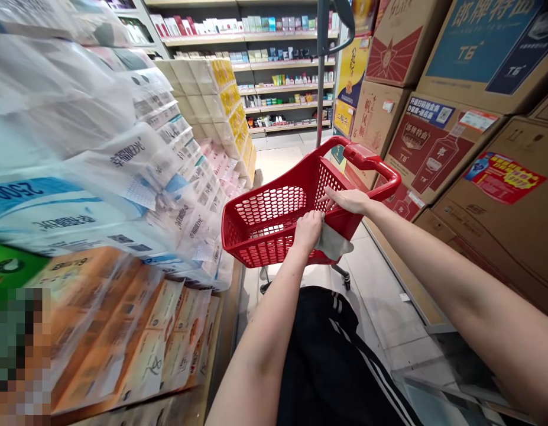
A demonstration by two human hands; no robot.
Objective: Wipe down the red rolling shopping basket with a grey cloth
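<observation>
A red plastic shopping cart (267,251) with a perforated basket stands in front of me, turned at an angle. Over its near side rim my left hand (309,229) is closed, with a pale grey cloth (334,241) hanging from it down the outside of the basket. My right hand (348,200) reaches over the rim close by, fingers stretched forward and somewhat apart, nothing visible in them. The cart's red handle (384,177) is beyond my right hand, and neither hand is on it. The cart's inside shows no goods.
Wrapped tissue packs (123,154) are piled high on the left, with orange packs (136,331) lower down. Cardboard cartons (437,148) form a wall on the right. Behind the cart stand a grey pole (320,89) and stocked shelves (282,62). Tiled floor (380,296) runs between.
</observation>
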